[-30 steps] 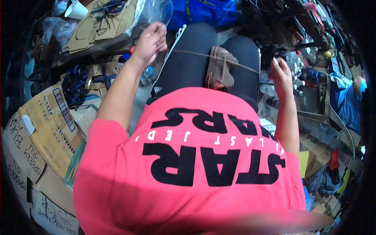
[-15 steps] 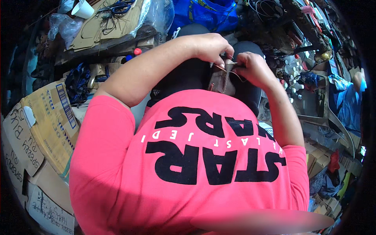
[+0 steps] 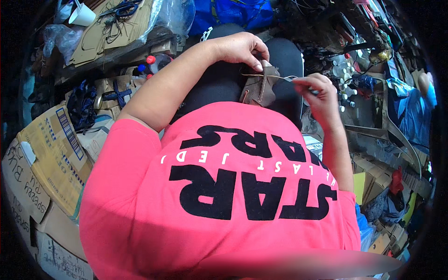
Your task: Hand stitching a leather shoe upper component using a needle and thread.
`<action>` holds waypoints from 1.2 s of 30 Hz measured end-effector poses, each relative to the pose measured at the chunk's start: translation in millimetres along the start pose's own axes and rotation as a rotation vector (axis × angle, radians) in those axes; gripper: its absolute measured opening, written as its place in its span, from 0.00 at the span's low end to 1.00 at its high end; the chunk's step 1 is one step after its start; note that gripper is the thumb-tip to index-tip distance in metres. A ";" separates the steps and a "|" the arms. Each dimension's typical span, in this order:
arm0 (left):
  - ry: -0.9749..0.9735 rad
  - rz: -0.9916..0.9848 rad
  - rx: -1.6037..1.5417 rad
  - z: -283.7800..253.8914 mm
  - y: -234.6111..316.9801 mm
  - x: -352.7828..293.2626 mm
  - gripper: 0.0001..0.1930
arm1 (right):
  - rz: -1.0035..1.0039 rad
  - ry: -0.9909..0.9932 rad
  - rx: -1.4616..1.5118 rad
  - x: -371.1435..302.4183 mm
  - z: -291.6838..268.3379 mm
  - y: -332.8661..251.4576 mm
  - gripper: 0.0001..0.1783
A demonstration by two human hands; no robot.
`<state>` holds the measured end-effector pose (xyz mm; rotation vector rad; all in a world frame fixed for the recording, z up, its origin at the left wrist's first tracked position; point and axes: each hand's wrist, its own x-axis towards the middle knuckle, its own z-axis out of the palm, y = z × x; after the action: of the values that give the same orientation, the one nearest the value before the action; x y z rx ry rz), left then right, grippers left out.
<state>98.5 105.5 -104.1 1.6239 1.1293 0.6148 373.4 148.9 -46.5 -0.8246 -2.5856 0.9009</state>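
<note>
While the left hand (image 3: 240,49) pinches the small brown leather piece (image 3: 259,87) on the lap, the right hand (image 3: 311,88) grips thin thread (image 3: 280,77) — best kept taut and drawn evenly.

The left hand (image 3: 240,46) curled over the top of the brown leather piece (image 3: 259,86), so its fingertips and the leather's upper edge were covered. The right hand (image 3: 313,86) pinched something slim and pale, too small to identify; whether it was a needle or thread could not be told. The leather's lower part sat behind the pink shirt (image 3: 219,196), which also hid most of the lap and both elbows. A blurred band (image 3: 298,263) smeared the shirt's bottom edge. The white cup (image 3: 83,14) was cut by the dark rim. Small items on the cluttered bench (image 3: 345,74) were too tiny to name.
</note>
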 end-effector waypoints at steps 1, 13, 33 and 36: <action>-0.001 0.001 -0.002 -0.8 0.9 0.9 0.16 | -0.080 -0.032 -0.087 1.5 5.7 -3.8 0.07; -0.004 -0.017 0.035 -0.9 1.2 -0.9 0.16 | -0.003 -0.031 0.076 25.6 26.2 -4.9 0.08; 0.101 0.091 0.078 8.2 -5.1 1.4 0.13 | -0.035 -0.087 0.108 35.8 50.2 13.1 0.05; 0.106 0.084 0.191 6.6 2.5 -2.2 0.14 | -0.088 0.001 0.052 29.9 55.2 11.7 0.06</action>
<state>103.9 100.5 -103.8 1.8266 1.2328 0.6710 330.8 147.9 -94.0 -0.6914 -2.5633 0.9376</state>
